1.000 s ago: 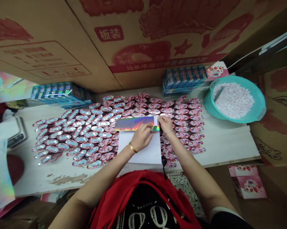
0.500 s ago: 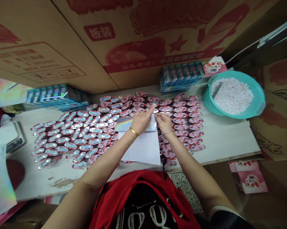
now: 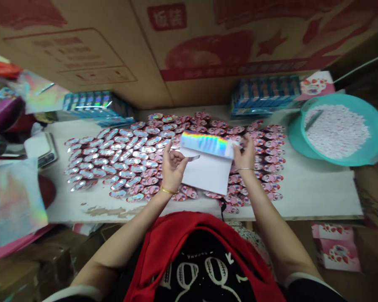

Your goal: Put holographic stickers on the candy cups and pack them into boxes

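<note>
Reading from 9 o'clock: a scale (image 3: 40, 153) and blue packs (image 3: 94, 105) edge the table (image 3: 317, 188), whose middle is carpeted with foil lids (image 3: 119, 155). My left hand (image 3: 172, 167) is raised above them, palm towards me, fingers loosely curled. A silvery sliver (image 3: 193, 157) shows at the fingertips, though I cannot tell whether it is pinched or merely resting there. Just at 3 o'clock from those fingertips hangs the sheet (image 3: 207, 174), white with a rainbow band (image 3: 204, 142) along its top. Its long axis runs 9 to 3 o'clock and dips slightly rightwards. My right hand (image 3: 245, 153) grips its right edge, thumb and fingers closed narrow on the paper. The right hand carries the sheet; the left is just beside its left edge. At 2 o'clock, a teal basin (image 3: 295, 140) holds white pellets (image 3: 336, 130).
</note>
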Available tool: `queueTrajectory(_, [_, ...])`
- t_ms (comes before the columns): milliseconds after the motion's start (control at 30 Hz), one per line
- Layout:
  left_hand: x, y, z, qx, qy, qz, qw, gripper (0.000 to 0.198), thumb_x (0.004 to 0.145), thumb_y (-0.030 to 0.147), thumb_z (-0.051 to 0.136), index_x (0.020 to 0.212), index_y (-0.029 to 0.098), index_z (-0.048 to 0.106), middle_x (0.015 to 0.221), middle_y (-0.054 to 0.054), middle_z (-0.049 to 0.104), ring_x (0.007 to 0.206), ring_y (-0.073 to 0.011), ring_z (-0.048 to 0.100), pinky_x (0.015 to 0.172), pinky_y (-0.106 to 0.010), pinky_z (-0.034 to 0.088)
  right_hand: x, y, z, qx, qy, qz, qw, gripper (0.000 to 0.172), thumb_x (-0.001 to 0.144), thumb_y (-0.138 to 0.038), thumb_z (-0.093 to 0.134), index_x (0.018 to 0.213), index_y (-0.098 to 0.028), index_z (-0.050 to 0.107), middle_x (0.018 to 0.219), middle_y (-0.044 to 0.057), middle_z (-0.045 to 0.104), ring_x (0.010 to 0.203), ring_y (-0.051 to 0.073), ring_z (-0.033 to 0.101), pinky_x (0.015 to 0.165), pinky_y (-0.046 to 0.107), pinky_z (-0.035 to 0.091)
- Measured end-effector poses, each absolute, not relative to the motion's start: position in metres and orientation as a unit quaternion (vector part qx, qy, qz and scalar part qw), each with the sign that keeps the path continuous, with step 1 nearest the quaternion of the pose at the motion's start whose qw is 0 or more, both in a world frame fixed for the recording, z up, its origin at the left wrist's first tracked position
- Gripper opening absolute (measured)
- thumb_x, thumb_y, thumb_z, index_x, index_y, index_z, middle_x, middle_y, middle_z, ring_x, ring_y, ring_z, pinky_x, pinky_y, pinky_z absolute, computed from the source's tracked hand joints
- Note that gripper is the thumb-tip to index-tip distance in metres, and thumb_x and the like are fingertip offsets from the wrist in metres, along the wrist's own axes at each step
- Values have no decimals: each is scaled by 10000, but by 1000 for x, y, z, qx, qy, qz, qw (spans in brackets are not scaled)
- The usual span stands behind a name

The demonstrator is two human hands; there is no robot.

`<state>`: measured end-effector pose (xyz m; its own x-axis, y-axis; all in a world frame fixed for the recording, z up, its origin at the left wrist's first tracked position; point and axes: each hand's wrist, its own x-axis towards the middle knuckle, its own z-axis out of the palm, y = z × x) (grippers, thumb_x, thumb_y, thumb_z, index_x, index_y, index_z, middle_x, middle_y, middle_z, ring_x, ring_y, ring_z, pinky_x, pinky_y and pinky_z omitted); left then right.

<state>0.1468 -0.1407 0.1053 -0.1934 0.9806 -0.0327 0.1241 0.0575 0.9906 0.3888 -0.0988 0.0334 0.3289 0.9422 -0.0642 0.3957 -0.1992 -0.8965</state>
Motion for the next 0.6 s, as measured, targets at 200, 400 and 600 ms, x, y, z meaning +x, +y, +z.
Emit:
queueTrajectory(200, [69, -216, 123, 270, 665, 564, 408, 758, 663, 272, 812, 1328, 261, 448, 735, 53, 564, 591, -64, 529, 591, -192, 479, 276, -154, 74, -566, -482, 550, 380, 583, 851, -673, 422, 1103, -186, 620, 925, 73, 649, 786, 175, 575, 711, 316, 482])
queueTrajectory(400, [19, -282, 115, 186, 716, 568, 360, 760, 632, 251, 815, 1301, 230, 455, 720, 64, 562, 573, -61, 545, 589, -195, 493, 161, -220, 77, -452, -420, 744, 256, 452, 686, -640, 652, 759, -194, 629, 694, 1, 606, 610, 122, 492, 599, 261, 415])
queueTrajectory(600, [-19, -313, 88, 181, 736, 559, 336, 728, 650, 244, 777, 1301, 233, 453, 728, 61, 553, 566, -58, 528, 590, -197, 483, 114, -237, 64, -455, -457, 713, 274, 385, 740, -571, 593, 636, -207, 525, 571, -48, 455, 549, 101, 389, 554, 245, 345])
